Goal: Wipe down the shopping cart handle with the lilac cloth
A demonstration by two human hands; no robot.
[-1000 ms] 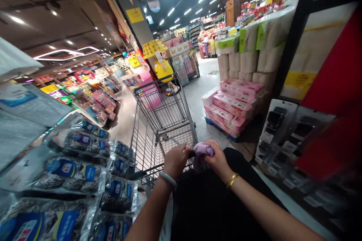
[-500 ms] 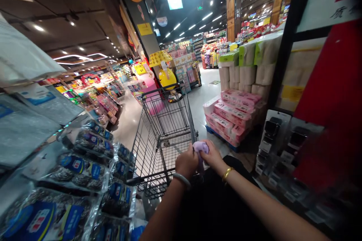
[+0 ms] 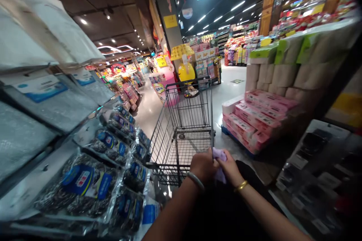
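Observation:
A crumpled light-purple cloth (image 3: 219, 153) is held between my two hands, its lower end hanging below the fingers. My left hand (image 3: 201, 167), with a silver bangle at the wrist, is closed at the cloth's left side. On the other side my right hand (image 3: 230, 169), wearing a gold bracelet, pinches it with thumb and fingers. Just ahead stands a wire shopping cart (image 3: 188, 111) with no goods visible in its basket. Both hands are close to its near right side; whether they touch the cart I cannot tell.
Hanging packs of black scourers (image 3: 87, 180) line the left rack. Pink tissue packs (image 3: 257, 116) are stacked on a blue pallet (image 3: 237, 142) at right, paper rolls (image 3: 283, 75) behind. Ahead are a yellow display figure (image 3: 186, 71), a pillar (image 3: 168, 26) and the aisle floor (image 3: 148, 101).
The view has swung left and forward, so the cart and tissue stack sit further right in it. My hands still grip the purple cloth, more of which hangs down.

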